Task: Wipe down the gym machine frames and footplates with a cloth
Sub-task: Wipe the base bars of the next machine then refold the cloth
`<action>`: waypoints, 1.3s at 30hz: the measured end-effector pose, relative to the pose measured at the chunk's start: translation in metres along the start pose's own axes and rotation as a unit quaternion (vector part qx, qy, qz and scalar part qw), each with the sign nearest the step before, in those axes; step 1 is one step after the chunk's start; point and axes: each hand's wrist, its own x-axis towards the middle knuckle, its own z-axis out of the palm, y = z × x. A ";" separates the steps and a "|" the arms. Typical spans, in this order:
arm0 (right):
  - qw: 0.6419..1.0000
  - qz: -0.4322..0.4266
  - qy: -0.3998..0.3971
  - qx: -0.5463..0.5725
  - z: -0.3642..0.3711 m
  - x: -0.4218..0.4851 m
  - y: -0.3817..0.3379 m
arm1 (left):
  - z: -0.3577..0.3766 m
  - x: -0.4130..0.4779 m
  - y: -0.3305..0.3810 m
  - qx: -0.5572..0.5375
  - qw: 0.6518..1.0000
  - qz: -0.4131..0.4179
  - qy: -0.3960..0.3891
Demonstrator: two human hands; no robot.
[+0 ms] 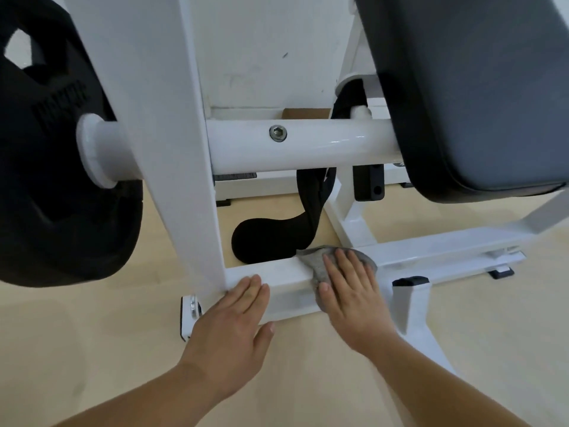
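Observation:
A white gym machine frame fills the view; its low horizontal base bar (286,274) runs across the floor in front of me. A grey cloth (314,263) lies on top of that bar. My right hand (351,291) presses flat on the cloth with straight fingers, covering most of it. My left hand (234,322) rests flat on the same bar further left, beside the white upright post (172,149), fingers straight and thumb spread over the bar's front edge.
A black weight plate (55,180) hangs on a white peg at the left. A dark padded seat (471,97) overhangs at the upper right. A black strap (277,238) dangles from the round crossbar (301,146) to the light wooden floor (92,334).

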 end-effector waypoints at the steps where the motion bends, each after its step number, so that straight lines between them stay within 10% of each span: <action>1: 1.000 0.012 0.011 -0.002 -0.006 0.006 0.014 | 0.001 -0.001 -0.001 -0.002 1.000 -0.001 -0.003; 8: 0.984 0.179 0.002 0.021 -0.019 0.029 0.011 | 0.004 -0.005 -0.004 0.015 1.000 0.022 -0.016; 15: 0.999 -0.031 0.008 -0.003 0.007 -0.002 -0.022 | 0.013 -0.003 0.001 -0.007 0.999 0.017 0.040; 24: 0.975 0.217 0.001 0.046 -0.020 0.028 0.015 | 0.022 -0.006 0.005 -0.151 0.986 0.069 -0.003; 33: 0.999 -0.010 0.035 0.034 0.022 -0.007 -0.058 | 0.034 -0.017 -0.028 -0.164 0.986 -0.008 -0.027; 39: 0.978 0.194 0.035 0.066 0.004 0.025 -0.054 | 0.033 -0.022 -0.040 -0.171 0.984 -0.046 -0.030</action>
